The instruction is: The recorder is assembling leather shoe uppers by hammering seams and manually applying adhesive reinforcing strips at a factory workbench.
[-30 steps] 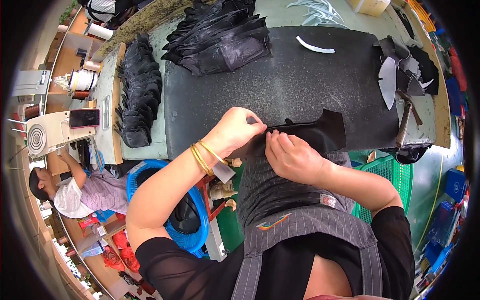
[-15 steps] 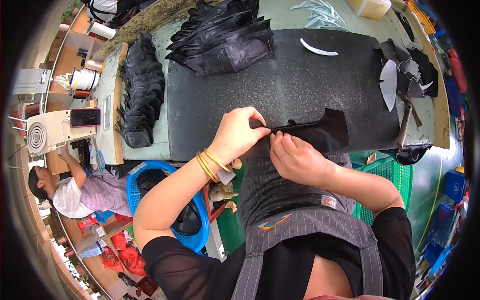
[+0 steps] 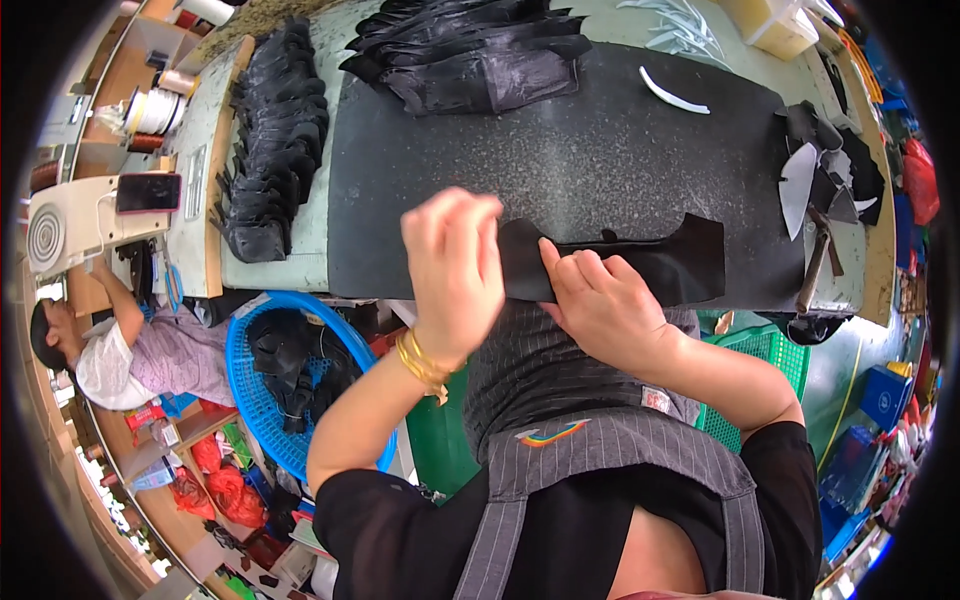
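A flat piece of black leather (image 3: 690, 262) lies along the front edge of the dark work mat, a folded seam running along its far side. My right hand (image 3: 610, 300) rests over its middle, fingers bent onto the leather and thumb at the near edge. Beside the leather's left end, my left hand (image 3: 455, 275) is raised, with gold bangles at the wrist. Its fingers look curled but are smeared by motion, so whether anything is between them cannot be made out.
Stacked black leather pieces (image 3: 480, 70) lie at the back, with another row (image 3: 275, 150) at the left. A white curved strip (image 3: 672, 92) is on the mat (image 3: 420, 170). A hammer (image 3: 818, 265) and scraps lie right. A blue basket (image 3: 240, 375) stands below; another person (image 3: 130, 350) sits left.
My left hand has let go of the leather's edge and moved left, up from the piece. My right hand stays on the leather. The whole view has shifted slightly.
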`<state>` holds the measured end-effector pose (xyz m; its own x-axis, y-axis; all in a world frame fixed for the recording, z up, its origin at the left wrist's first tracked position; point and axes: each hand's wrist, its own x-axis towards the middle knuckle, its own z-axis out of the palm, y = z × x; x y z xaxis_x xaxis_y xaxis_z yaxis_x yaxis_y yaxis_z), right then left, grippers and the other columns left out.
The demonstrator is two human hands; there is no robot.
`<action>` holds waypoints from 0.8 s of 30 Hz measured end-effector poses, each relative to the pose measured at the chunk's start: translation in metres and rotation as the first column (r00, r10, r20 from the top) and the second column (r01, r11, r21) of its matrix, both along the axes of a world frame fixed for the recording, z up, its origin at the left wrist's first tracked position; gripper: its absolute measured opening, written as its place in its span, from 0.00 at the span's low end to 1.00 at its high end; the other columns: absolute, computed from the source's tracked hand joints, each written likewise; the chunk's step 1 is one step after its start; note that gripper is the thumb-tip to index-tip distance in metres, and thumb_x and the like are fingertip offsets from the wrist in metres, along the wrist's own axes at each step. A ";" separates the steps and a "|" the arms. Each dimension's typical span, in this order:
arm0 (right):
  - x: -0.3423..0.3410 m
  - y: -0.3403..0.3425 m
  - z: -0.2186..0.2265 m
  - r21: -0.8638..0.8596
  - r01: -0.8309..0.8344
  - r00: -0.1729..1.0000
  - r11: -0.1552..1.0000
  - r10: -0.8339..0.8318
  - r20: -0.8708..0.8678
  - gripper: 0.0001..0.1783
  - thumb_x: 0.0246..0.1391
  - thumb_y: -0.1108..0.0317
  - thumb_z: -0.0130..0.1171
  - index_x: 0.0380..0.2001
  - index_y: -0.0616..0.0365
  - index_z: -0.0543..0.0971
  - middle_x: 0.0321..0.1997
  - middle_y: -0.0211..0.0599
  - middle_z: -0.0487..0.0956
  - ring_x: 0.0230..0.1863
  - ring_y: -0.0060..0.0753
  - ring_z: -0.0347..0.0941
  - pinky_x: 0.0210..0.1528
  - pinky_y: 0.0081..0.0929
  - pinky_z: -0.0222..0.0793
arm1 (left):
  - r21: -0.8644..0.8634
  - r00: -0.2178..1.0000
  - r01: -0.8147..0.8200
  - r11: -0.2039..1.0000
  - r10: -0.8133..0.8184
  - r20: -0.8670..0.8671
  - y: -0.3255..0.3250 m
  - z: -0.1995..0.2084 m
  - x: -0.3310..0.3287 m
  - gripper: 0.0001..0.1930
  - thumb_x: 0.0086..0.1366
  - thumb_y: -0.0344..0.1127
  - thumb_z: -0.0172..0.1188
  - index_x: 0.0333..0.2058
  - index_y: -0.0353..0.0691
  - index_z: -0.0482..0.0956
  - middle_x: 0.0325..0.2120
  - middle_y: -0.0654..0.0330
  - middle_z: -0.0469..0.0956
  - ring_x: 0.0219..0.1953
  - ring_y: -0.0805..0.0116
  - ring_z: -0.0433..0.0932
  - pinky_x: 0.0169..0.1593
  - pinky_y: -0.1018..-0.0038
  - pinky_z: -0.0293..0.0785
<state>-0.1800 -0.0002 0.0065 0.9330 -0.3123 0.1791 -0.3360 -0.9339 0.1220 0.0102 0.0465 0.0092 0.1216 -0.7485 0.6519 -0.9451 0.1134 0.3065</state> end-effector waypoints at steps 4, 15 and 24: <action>-0.004 0.005 -0.007 -0.064 0.003 0.999 0.998 -0.006 -0.051 0.26 0.43 0.60 0.61 0.45 0.66 0.80 0.49 0.38 0.78 0.45 0.29 0.71 0.38 0.23 0.69 | 0.102 0.570 0.621 0.777 -0.358 -0.740 0.027 -0.019 -0.017 0.27 0.61 0.22 0.63 0.59 0.32 0.68 0.51 0.48 0.76 0.52 0.52 0.77 0.57 0.66 0.72; -0.036 -0.020 0.002 0.077 -0.220 0.912 0.973 0.177 0.370 0.23 0.31 0.71 0.62 0.37 0.67 0.81 0.38 0.39 0.81 0.33 0.30 0.78 0.34 0.24 0.77 | 0.344 0.847 0.531 0.775 -0.465 -0.259 0.010 -0.009 -0.014 0.17 0.56 0.33 0.65 0.47 0.45 0.84 0.48 0.69 0.82 0.45 0.68 0.80 0.43 0.75 0.80; -0.042 -0.031 -0.003 0.213 -0.295 0.887 0.932 0.184 0.423 0.22 0.34 0.70 0.63 0.38 0.66 0.81 0.37 0.36 0.82 0.33 0.28 0.79 0.32 0.24 0.75 | 0.332 0.836 0.546 0.769 -0.480 -0.264 0.007 -0.012 -0.013 0.16 0.53 0.36 0.67 0.42 0.44 0.86 0.46 0.69 0.84 0.44 0.71 0.80 0.41 0.77 0.81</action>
<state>-0.2223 -0.0309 0.0035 0.8565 -0.1753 0.4855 -0.0662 -0.9701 -0.2335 -0.0027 0.0537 -0.0024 -0.2786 -0.9092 0.3095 -0.7152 0.4114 0.5651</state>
